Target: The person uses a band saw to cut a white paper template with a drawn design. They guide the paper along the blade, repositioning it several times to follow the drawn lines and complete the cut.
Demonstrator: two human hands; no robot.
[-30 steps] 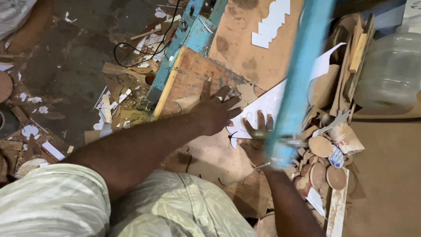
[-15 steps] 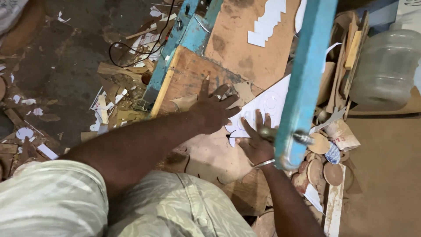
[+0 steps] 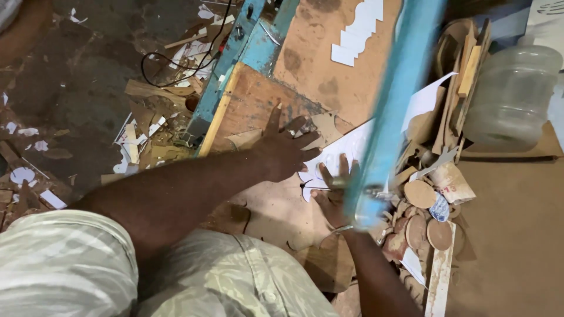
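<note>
Head view, looking straight down from above the person's shoulders: the piece being worked is a thin brown board (image 3: 276, 205), flat fibreboard by the look of it, with a white paper pattern sheet (image 3: 346, 149) stuck on its top face. The sheet carries faint curved outlines, and the board's near edge is ragged with scalloped cut-outs. It lies level on the bench, right under both hands and partly over the person's lap.

The left hand (image 3: 284, 149) is spread wide, fingers fanned and apart, palm pressed flat on the board at the left edge of the white sheet. It grips nothing, only bears down. The right hand (image 3: 336, 191) sits just beside it, lower and to the right, fingers also splayed and laid flat on the white sheet; a bangle shows at the wrist. Neither hand is closed around anything. The two hands are near each other but not touching, with the pattern between and beneath them.

Directly in front of the right hand a blue saw arm (image 3: 393, 111) runs up and away, blurred, its lower end hiding part of that hand's fingers. To the right lie round wooden discs (image 3: 426, 205) and offcuts, and further off a clear plastic jug (image 3: 511, 94). On the left, a blue metal frame (image 3: 235, 64) and a black cable (image 3: 176, 64) cross the littered floor.
</note>
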